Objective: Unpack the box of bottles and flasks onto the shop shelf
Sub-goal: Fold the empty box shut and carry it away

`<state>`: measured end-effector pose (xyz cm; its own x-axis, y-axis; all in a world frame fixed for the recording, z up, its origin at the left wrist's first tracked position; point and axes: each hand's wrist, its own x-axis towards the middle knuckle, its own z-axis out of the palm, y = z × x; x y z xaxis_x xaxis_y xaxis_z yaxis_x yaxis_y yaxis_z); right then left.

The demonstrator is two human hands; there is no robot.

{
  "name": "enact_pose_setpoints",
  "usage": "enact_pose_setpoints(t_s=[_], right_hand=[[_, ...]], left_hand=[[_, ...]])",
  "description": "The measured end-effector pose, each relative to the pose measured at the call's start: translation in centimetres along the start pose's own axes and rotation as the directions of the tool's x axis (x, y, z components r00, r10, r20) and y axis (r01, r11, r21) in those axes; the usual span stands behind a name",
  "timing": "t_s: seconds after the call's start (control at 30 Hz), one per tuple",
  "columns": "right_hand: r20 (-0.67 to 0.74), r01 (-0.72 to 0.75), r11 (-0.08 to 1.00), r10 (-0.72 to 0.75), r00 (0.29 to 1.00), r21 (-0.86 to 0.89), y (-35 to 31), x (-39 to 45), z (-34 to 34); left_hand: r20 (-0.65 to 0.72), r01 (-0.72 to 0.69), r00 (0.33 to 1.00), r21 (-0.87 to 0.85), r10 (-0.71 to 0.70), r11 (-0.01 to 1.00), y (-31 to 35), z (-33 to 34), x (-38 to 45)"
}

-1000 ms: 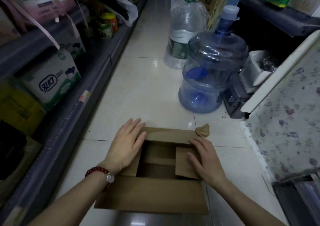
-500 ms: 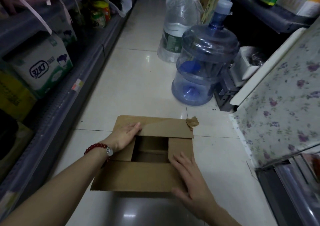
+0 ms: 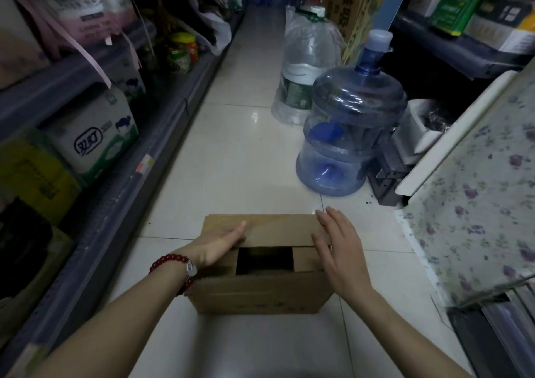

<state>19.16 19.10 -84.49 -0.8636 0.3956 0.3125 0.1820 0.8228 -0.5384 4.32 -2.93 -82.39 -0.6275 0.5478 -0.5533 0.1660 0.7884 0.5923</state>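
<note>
A brown cardboard box (image 3: pixel 260 293) stands on the tiled aisle floor in front of me, its top flaps partly folded in around a dark square gap. Nothing inside it can be made out. My left hand (image 3: pixel 220 244), with a red bead bracelet on its wrist, lies flat with straight fingers on the box's left top flaps. My right hand (image 3: pixel 338 244) rests with straight fingers along the box's right edge, fingertips at the far right corner. The shop shelf (image 3: pixel 121 175) runs along the left, close beside the box.
A large blue water jug (image 3: pixel 350 134) and a clear water bottle (image 3: pixel 307 64) in plastic stand on the floor beyond the box on the right. A floral-covered board (image 3: pixel 474 192) leans at right. The left shelves hold tissue packs (image 3: pixel 95 134) and jars (image 3: pixel 182 50).
The box now sits with its front wall facing me. My right hand moved from the near flap to the box's far right edge. My left hand stays on the left flaps.
</note>
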Motion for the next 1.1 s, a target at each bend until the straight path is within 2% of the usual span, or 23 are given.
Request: enact_pose_setpoints(t_s=[0.17, 0.27, 0.37, 0.47, 0.57, 0.63, 0.7, 0.83, 0.9, 1.1], right_hand=[[0.028, -0.212, 0.976, 0.213, 0.977, -0.046, 1.1, 3.6, 2.6], [0.01, -0.291, 0.955, 0.292, 0.956, -0.051, 1.3, 3.4, 3.8], [0.038, -0.298, 0.953, 0.3, 0.953, -0.062, 1.9, 1.9, 5.1], [0.125, -0.306, 0.952, 0.305, 0.944, -0.01, 2.9, 1.2, 5.7], [0.255, -0.321, 0.939, 0.284, 0.924, 0.12, 3.9, 1.4, 5.6], [0.305, -0.292, 0.943, 0.234, 0.923, 0.162, 4.6, 1.0, 5.3], [0.285, -0.282, 0.939, 0.22, 0.933, 0.199, 4.9, 0.5, 5.3], [0.254, -0.374, 0.902, 0.319, 0.913, 0.213, 4.3, 0.6, 5.3], [0.27, -0.402, 0.891, 0.342, 0.9, 0.212, 3.8, 0.9, 5.2], [0.483, -0.42, 0.873, 0.265, 0.834, 0.246, 4.5, 0.7, 4.3]], left_hand=[[-0.039, 0.051, 0.998, 0.005, -0.05, 0.999, 0.5, -1.1, 0.2], [-0.148, -0.029, 0.988, 0.114, 0.046, 0.993, 0.6, -1.2, 0.4], [-0.238, -0.143, 0.943, 0.34, 0.232, 0.93, -0.5, 0.1, 0.5], [-0.266, -0.095, 0.939, 0.402, 0.216, 0.911, -2.7, 1.8, 1.0], [-0.351, -0.008, 0.925, 0.366, 0.146, 0.931, -4.7, 2.7, 1.5], [-0.395, 0.033, 0.915, 0.272, 0.08, 0.962, -5.4, 3.1, 1.9], [-0.385, 0.016, 0.921, 0.168, 0.051, 0.986, -6.0, 3.4, 2.2], [-0.381, -0.026, 0.925, -0.066, -0.001, 0.997, -5.9, 3.0, 2.1], [-0.36, -0.033, 0.933, -0.115, -0.011, 0.993, -5.4, 2.7, 2.0], [-0.27, -0.092, 0.962, -0.204, 0.034, 0.975, -6.0, 1.7, 1.7]])
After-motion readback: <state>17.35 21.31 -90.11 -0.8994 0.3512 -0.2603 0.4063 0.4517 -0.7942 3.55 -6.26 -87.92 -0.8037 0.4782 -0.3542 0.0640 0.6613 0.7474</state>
